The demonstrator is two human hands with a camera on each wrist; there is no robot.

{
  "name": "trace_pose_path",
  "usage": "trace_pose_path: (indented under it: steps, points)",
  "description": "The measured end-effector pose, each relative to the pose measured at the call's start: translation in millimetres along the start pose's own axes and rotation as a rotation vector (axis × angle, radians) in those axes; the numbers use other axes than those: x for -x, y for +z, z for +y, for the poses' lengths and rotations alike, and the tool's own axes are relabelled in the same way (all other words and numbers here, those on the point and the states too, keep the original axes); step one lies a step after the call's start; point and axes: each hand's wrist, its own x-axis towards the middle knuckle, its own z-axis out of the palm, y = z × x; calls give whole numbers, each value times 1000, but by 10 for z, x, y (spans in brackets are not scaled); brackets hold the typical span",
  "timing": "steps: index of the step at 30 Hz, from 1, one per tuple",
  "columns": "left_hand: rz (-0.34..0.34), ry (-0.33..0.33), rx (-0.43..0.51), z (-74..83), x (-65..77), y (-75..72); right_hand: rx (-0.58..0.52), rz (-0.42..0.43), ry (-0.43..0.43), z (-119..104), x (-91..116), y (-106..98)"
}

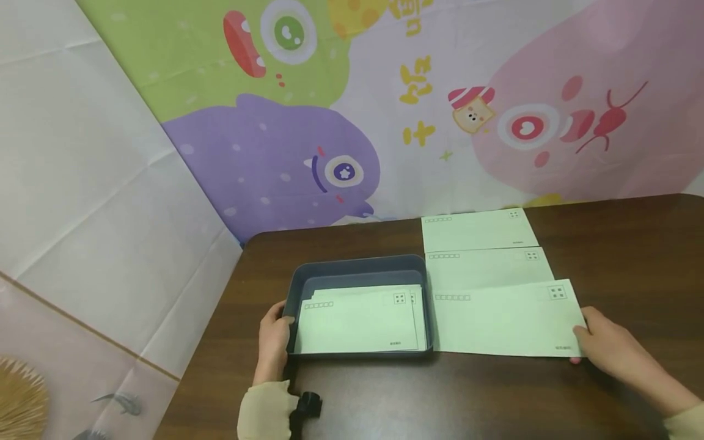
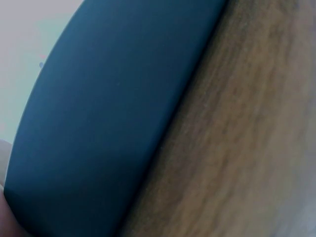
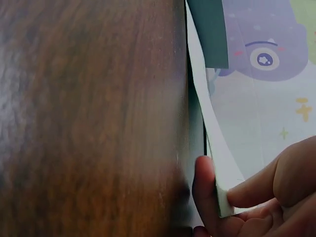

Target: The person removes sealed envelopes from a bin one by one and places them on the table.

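A dark blue-grey tray (image 1: 357, 265) stands on the table, with several pale green envelopes (image 1: 357, 324) stacked inside. My left hand (image 1: 273, 342) holds the tray's left side, thumb over the rim. The tray's outer wall (image 2: 113, 98) fills much of the left wrist view. To the right, my right hand (image 1: 613, 342) pinches the right end of another envelope (image 1: 506, 324) between thumb and fingers. In the right wrist view this envelope (image 3: 217, 143) is seen edge-on, its pinched end lifted off the tabletop. Its left end lies right at the tray's right wall.
Two more envelopes, a far one (image 1: 478, 232) and a middle one (image 1: 486, 269), lie in a column behind the held envelope, which overlaps the middle one. A cartoon-printed cloth (image 1: 451, 171) hangs along the back edge of the brown table (image 1: 385, 397). A black device (image 1: 309, 404) sits by the left sleeve.
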Motion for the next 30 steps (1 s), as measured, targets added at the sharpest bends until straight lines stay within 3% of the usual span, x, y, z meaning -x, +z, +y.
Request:
trace_pose_path:
  steps: [5,13,20,30]
  points:
    - [-7,3,1,5,-2,-2,20,-5,-6,-4,-8,6]
    - [-10,-8,1,4,7,-7,104,86,-14,56,-57,41]
    - [-12,5,4,9,0,-11,142,81,35,81,-108,3]
    - [-6,8,2,11,7,-8,157,102,10,83,-101,-10]
